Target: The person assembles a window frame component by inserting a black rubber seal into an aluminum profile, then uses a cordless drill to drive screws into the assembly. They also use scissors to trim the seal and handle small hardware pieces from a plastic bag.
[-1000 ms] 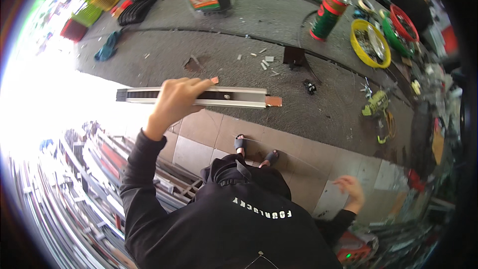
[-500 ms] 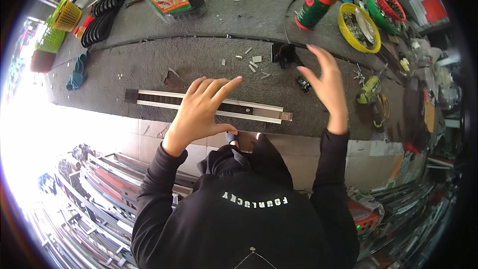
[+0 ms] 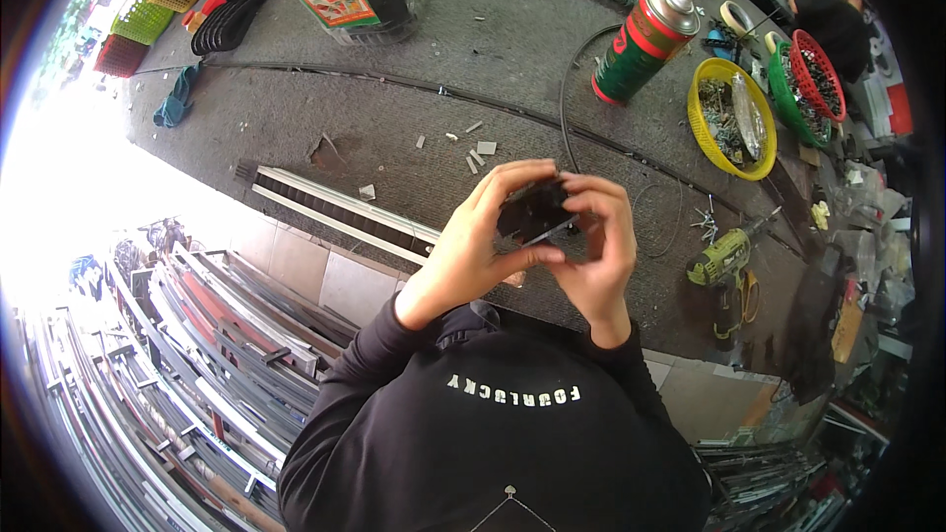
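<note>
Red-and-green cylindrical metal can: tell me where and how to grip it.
Grip the can around its middle, probably best from the near side: it stands upright, its wall round and straight, while a yellow plastic basket flanks its right.

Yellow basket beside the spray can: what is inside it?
The yellow basket holds many small, metallic-looking pieces, with a long, clear plastic packet on its right side. What lies beneath the packet and under the top pieces is covered.
</note>
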`<state>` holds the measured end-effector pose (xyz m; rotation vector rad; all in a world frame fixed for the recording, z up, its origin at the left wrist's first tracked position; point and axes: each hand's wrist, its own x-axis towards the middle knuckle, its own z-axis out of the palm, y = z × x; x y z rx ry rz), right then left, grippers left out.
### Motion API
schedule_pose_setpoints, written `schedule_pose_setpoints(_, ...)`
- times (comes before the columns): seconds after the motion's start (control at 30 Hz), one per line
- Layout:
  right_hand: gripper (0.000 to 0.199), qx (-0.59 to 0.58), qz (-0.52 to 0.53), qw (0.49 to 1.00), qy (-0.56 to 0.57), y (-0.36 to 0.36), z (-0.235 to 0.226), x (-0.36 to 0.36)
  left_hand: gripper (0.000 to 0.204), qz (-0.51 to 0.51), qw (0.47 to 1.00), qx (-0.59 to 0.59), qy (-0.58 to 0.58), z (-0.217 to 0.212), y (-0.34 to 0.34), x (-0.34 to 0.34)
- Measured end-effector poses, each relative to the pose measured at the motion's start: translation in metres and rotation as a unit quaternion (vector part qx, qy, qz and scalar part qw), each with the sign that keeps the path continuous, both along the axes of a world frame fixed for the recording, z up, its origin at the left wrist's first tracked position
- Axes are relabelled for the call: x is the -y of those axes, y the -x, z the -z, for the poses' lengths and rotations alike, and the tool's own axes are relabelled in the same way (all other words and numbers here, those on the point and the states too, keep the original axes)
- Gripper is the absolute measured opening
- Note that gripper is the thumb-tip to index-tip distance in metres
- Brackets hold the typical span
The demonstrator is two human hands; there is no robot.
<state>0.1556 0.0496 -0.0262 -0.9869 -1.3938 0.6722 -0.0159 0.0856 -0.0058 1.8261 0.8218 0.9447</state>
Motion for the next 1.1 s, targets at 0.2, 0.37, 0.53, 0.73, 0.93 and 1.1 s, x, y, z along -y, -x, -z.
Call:
schedule_pose_setpoints(0.2,0.04,-0.193,-0.043,0.973,0.117,-0.04,-0.017,0.021,0.062,-0.012,0.998,-0.026,-0.058,-0.006,-0.007,-0.005)
schedule_pose_setpoints(0.37,0.044,-0.207,-0.126,0.916,0.32,-0.051,-0.017,0.033,0.065,0.042,0.997,0.001,-0.07,-0.004,-0.012,-0.003)
schedule_pose_setpoints(0.53,0.055,-0.374,-0.186,0.832,0.366,-0.034,-0.001,0.036,0.056,0.066,0.994,0.019,-0.09,0.002,-0.002,-0.006)
schedule_pose_setpoints(0.73,0.044,-0.329,-0.297,0.844,0.303,-0.013,0.014,0.028,0.042,0.218,0.97,0.069,-0.087,0.003,0.001,-0.013)
schedule_pose_setpoints(0.93,0.041,-0.214,-0.337,0.83,0.389,-0.012,-0.01,0.048,0.033,0.291,0.942,0.125,-0.106,-0.009,0.026,-0.004)
schedule_pose_setpoints(1.1,0.047,-0.138,-0.366,0.826,0.407,-0.018,-0.031,0.058,0.033,0.326,0.934,0.126,-0.07,-0.01,0.036,0.006)
